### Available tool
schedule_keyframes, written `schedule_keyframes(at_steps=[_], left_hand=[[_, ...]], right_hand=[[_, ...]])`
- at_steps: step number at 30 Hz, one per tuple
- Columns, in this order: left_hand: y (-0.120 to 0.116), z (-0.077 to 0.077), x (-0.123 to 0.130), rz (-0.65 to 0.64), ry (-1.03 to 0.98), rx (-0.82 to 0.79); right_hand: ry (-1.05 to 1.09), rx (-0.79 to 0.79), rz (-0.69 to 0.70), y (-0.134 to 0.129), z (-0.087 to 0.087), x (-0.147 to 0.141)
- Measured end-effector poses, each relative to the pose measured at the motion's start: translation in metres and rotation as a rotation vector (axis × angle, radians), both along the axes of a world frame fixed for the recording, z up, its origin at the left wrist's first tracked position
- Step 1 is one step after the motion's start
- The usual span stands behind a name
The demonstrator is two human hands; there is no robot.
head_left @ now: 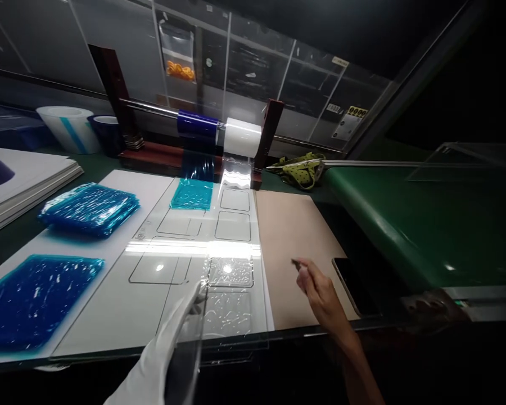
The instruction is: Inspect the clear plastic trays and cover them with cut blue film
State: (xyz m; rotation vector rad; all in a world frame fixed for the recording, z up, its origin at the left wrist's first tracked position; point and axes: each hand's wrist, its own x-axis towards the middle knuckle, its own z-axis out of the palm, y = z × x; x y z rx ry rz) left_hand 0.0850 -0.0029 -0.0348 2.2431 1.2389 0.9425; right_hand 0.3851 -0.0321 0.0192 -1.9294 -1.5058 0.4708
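My left hand (189,304), in a white glove, is closed at the left edge of a strip of clear film (227,312). That film comes down from the white roll (243,136) over a glass plate (109,326) with black rounded outlines under it. A loose clear piece hangs below my left hand. My right hand (316,289), bare, is raised over a brown board (287,225), pinching a small dark piece (296,262) whose kind I cannot make out. A turquoise film end (191,194) hangs from the dark blue roll (197,125).
Blue film sheets lie in a stack (90,208) and a nearer pile (37,304) at left. Beyond them stand spare rolls (69,129). A phone (354,287) lies right of the board, beside a green conveyor belt (438,219). A patterned green cloth (303,170) sits behind.
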Motion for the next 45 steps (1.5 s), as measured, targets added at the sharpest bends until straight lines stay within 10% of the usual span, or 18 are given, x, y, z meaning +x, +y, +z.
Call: schedule_keyframes(at_steps=[6, 15, 31, 40, 45], left_hand=[[0.003, 0.026, -0.004, -0.042, 0.162, 0.104], [-0.001, 0.030, -0.013, -0.129, 0.147, 0.117], [-0.006, 0.029, -0.003, -0.245, 0.176, 0.060], [0.003, 0.078, -0.002, -0.492, 0.284, -0.222], [0.008, 0.078, 0.003, -0.508, 0.284, -0.201]], right_hand=[[0.345, -0.121, 0.458, -0.037, 0.031, -0.091], [0.356, -0.276, 0.374, -0.041, 0.029, -0.129], [0.310, -0.098, 0.501, -0.041, 0.007, -0.125], [0.327, -0.024, 0.500, -0.048, -0.012, -0.115], [0.386, -0.089, 0.570, -0.048, -0.007, -0.108]])
